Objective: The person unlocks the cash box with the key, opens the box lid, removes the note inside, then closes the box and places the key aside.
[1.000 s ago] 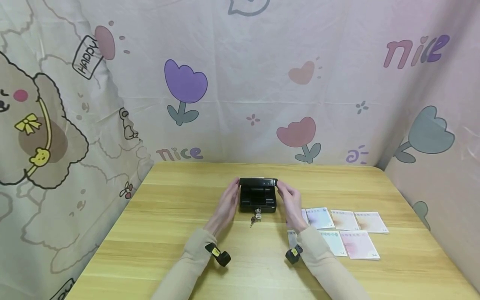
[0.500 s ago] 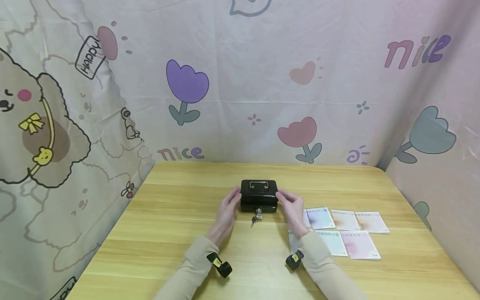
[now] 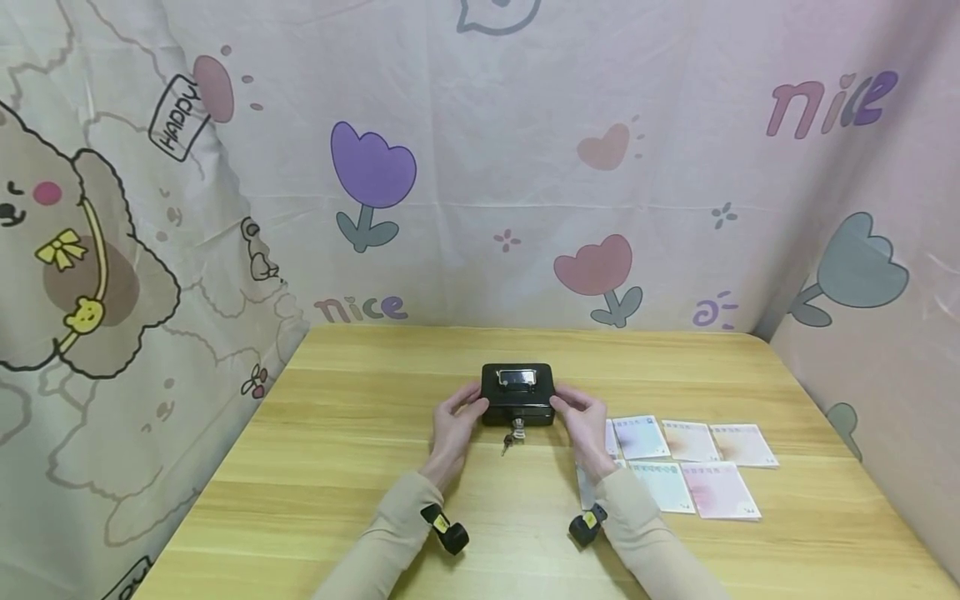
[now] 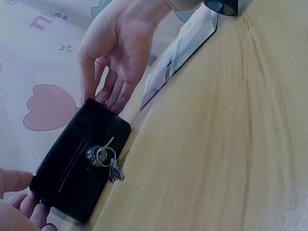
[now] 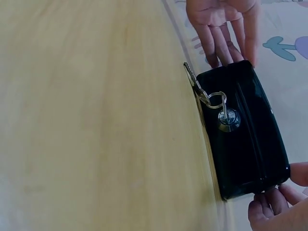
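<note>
A small black cash box with a metal carrying handle on top stands on the table, its lid down. One key sits in the front lock, and a second key hangs from its ring. My left hand holds the box's left side, thumb at the lid's front corner and fingers along the side. On the opposite side my right hand holds the box the same way, with its thumb on the right front corner. The inside of the box is hidden.
Right of the box, several stacks of banknote-like paper lie in two rows, among them a pink stack and a bluish one. The wooden table meets a printed cloth backdrop at its far edge.
The raised lid has come down over the box, and the handle on top has folded flat. Both hands have followed the lid's front corners downward. The paper stacks have stayed put.
</note>
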Tool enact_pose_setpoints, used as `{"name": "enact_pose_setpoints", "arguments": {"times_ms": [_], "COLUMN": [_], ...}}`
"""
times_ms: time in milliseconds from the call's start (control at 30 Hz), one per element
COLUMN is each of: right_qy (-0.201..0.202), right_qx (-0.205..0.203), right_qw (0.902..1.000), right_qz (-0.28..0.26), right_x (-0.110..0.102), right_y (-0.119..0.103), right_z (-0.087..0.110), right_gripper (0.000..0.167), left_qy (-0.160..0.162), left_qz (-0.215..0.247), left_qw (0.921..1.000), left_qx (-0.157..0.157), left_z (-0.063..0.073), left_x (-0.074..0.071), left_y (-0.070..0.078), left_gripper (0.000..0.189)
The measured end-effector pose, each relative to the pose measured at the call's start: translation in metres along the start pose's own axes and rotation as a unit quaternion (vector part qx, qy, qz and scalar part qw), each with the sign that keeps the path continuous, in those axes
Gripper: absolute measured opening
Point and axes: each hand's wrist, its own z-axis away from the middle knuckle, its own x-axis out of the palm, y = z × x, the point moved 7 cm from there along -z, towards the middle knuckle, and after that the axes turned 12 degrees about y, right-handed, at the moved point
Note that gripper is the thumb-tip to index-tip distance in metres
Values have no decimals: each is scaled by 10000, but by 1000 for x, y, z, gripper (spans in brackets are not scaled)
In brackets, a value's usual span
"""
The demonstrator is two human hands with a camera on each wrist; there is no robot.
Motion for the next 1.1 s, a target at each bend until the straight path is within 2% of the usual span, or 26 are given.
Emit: {"name": "enact_pose_setpoints", "arguments": {"times_ms": [367, 433, 600, 733, 833, 933, 1100], "right_qy": [-79, -90, -134, -184, -236, -296, -334], "right_qx": [-13, -29, -13, -33, -22, 72, 413], "right_qw": [9997, 9997, 9996, 9996, 9996, 9994, 9981], "right_qz": [-228, -209, -229, -210, -173, -158, -310], "right_x": [1, 1, 1, 1, 0, -2, -5], "right_y": [4, 5, 5, 4, 5, 6, 12], "right_z": [-2, -2, -4, -5, -3, 0, 7], "right_gripper": [36, 37, 37, 38, 40, 42, 47], "left_qy": [58, 36, 34, 3, -211, -662, -1530], "left_qz": [-83, -119, -192, -121, 99, 312, 100], "left_qw": [9998, 9997, 9993, 9996, 9997, 9973, 9876], "left_qx": [169, 208, 312, 236, 61, 22, 321], "left_z": [-5, 1, 4, -4, -8, -11, -14], "left_x": [-1, -1, -1, 0, 4, 10, 22], "left_y": [4, 11, 15, 7, 5, 7, 14], "left_gripper": [43, 43, 43, 45, 49, 59, 82]}}
